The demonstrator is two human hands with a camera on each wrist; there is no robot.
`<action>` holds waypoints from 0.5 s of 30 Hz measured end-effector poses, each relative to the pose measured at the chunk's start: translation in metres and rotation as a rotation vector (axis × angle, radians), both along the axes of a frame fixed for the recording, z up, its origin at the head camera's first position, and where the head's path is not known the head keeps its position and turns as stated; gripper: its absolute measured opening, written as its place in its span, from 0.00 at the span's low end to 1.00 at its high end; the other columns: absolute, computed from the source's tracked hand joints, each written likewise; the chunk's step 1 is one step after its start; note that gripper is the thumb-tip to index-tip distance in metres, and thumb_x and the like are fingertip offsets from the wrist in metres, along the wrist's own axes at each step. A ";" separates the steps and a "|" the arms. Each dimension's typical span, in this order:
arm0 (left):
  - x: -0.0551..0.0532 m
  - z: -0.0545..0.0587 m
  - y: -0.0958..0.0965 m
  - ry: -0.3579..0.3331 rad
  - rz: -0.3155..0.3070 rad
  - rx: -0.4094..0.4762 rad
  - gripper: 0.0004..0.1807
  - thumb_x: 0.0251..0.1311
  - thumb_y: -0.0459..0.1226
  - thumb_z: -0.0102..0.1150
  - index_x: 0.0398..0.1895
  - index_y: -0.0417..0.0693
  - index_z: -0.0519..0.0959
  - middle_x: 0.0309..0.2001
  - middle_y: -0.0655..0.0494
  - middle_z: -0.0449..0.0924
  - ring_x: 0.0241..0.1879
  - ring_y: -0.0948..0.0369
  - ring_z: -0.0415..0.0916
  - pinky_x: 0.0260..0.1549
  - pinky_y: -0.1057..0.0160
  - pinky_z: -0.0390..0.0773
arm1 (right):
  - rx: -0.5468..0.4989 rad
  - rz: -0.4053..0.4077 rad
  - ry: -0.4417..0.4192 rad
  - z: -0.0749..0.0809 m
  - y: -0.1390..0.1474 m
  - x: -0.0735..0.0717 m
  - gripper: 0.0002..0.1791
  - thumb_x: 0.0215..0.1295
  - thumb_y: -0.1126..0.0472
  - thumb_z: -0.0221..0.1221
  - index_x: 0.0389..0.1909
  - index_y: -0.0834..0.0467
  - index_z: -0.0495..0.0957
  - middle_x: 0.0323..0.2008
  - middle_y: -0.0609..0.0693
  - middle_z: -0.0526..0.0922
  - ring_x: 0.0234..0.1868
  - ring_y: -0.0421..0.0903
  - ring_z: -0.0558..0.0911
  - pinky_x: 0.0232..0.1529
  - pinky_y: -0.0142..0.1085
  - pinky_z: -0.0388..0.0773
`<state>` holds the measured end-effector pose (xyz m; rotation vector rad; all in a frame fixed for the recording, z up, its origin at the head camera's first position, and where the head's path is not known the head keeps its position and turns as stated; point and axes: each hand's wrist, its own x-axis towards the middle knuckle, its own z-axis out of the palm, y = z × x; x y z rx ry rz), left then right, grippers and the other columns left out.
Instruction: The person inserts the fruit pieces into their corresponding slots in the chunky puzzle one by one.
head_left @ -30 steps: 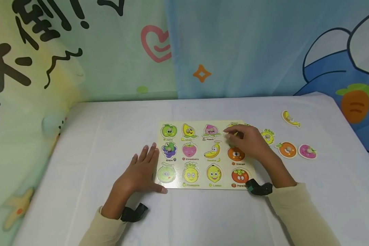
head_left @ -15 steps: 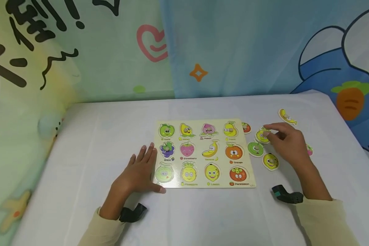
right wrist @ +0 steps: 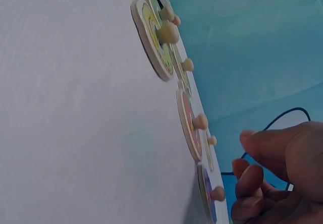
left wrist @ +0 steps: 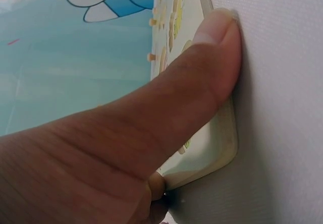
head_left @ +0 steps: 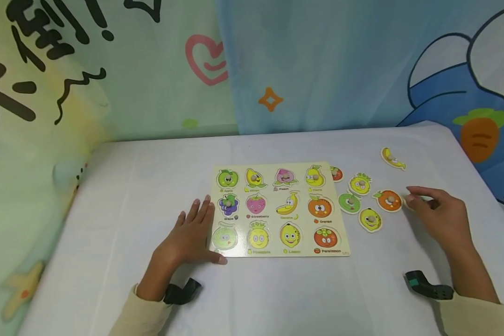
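Observation:
My left hand lies spread at the left edge of a fruit puzzle board, its thumb over the front corner. In the left wrist view that thumb crosses the board's edge. Pieces with knobs, among them an apple and a pear, sit in the upper slots. My right hand hovers at the right of the loose pieces, fingers loosely bent, just right of an orange piece. In the right wrist view a knobbed purplish piece lies near the fingertips; the hand hides it in the head view.
Loose pieces lie right of the board: pineapple, lemon, a round green one, a red one partly behind the board, and a banana farther back. A printed curtain hangs behind the white table.
My right hand has moved right from the pear slot, past the pineapple piece, to beyond the orange piece. The pear shows in its slot. My left hand stays at the board.

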<state>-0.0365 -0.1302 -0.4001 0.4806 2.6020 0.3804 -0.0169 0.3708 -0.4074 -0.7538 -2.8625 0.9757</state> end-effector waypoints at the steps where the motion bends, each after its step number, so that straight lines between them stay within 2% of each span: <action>1: 0.000 0.000 0.000 -0.001 -0.001 -0.001 0.73 0.33 0.59 0.78 0.77 0.42 0.42 0.77 0.49 0.31 0.75 0.47 0.27 0.68 0.39 0.40 | -0.016 -0.025 -0.025 0.000 0.002 0.001 0.31 0.69 0.41 0.53 0.64 0.58 0.73 0.54 0.60 0.72 0.40 0.52 0.67 0.24 0.36 0.68; 5: -0.001 0.001 0.000 0.006 -0.003 -0.005 0.73 0.33 0.59 0.78 0.77 0.42 0.42 0.77 0.48 0.32 0.75 0.47 0.27 0.68 0.39 0.40 | -0.039 -0.080 -0.063 0.000 0.009 0.004 0.33 0.69 0.39 0.53 0.63 0.60 0.74 0.56 0.62 0.72 0.43 0.53 0.67 0.26 0.36 0.70; 11: -0.002 0.001 -0.001 0.015 -0.002 -0.004 0.73 0.33 0.58 0.78 0.77 0.42 0.43 0.77 0.48 0.32 0.75 0.47 0.27 0.68 0.39 0.40 | -0.028 -0.106 -0.086 -0.003 0.013 0.003 0.29 0.71 0.45 0.52 0.62 0.62 0.74 0.58 0.64 0.72 0.43 0.53 0.67 0.25 0.32 0.69; 14: -0.002 0.000 0.000 0.008 -0.001 0.002 0.73 0.33 0.58 0.79 0.77 0.42 0.42 0.77 0.48 0.32 0.75 0.47 0.27 0.68 0.39 0.39 | -0.051 -0.144 -0.113 -0.005 0.015 0.002 0.30 0.71 0.44 0.52 0.65 0.61 0.72 0.62 0.65 0.70 0.51 0.57 0.69 0.28 0.31 0.69; 15: -0.002 0.000 0.000 0.005 0.000 0.003 0.73 0.33 0.58 0.79 0.77 0.42 0.42 0.77 0.48 0.32 0.75 0.46 0.27 0.68 0.38 0.39 | -0.058 -0.154 -0.121 -0.006 0.017 0.001 0.32 0.70 0.43 0.52 0.66 0.61 0.71 0.63 0.65 0.69 0.54 0.59 0.68 0.31 0.34 0.71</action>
